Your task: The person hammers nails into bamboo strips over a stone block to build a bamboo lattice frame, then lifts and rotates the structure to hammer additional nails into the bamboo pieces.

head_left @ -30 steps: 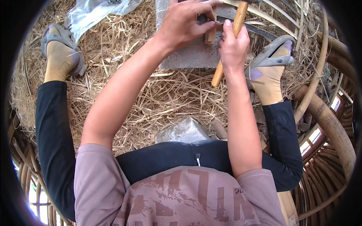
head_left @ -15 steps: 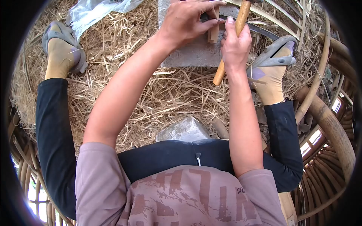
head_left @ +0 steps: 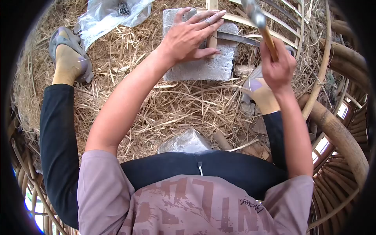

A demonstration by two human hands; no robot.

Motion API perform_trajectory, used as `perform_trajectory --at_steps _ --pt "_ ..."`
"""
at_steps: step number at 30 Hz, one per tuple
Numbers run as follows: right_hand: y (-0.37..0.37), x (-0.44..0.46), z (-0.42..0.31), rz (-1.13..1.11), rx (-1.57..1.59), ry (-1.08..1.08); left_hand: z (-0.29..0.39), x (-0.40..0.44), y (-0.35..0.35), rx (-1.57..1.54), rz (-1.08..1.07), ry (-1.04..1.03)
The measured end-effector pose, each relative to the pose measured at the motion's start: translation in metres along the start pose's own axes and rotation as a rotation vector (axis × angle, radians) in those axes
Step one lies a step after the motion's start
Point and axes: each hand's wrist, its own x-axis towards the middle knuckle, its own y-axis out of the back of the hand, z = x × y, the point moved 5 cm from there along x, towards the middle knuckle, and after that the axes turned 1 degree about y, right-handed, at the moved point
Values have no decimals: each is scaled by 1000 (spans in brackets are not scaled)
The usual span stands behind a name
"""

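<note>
My left hand (head_left: pixel 192 37) lies with fingers spread over a pale wooden strip (head_left: pixel 212 42) on a grey concrete block (head_left: pixel 199 71). The fingers and thumb rest across the strip without wrapping round it. A dark curved slat (head_left: pixel 239 38) and a pale slat (head_left: pixel 235 18) cross at the strip and run off to the right. In my right hand (head_left: pixel 279 66), a hammer (head_left: pixel 268 38) is gripped by its wooden handle. Its metal head is raised up and to the right of the block, slightly blurred. The hand hides the handle's lower end.
A clear plastic bag (head_left: pixel 113 19) with a clump of what look like nails (head_left: pixel 123 8) lies at the upper left. Straw shavings (head_left: pixel 156 105) cover the ground. Another pale block (head_left: pixel 186 141) sits near my lap. Bamboo poles (head_left: pixel 338 129) and curved slats stand at the right.
My right hand and the hammer have moved right, away from my left hand, and the hammer head has come into view. My left hand has gone from pinching to spread fingers.
</note>
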Motion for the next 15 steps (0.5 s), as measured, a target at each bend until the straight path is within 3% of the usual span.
perform_trajectory --at_steps 2,5,10,12,15 --pt "23 -5 5 24 -113 334 -5 2 5 27 -28 -5" --pt "24 -22 13 -324 -290 293 -6 6 22 -27 -64 -17" --pt "-3 -22 -1 -333 -300 507 -12 3 8 -168 -25 59" --pt "-10 -14 -8 -301 -337 573 -8 6 15 -34 -143 21" --pt "-18 -2 4 -268 -349 653 -7 5 15 -52 -123 13"
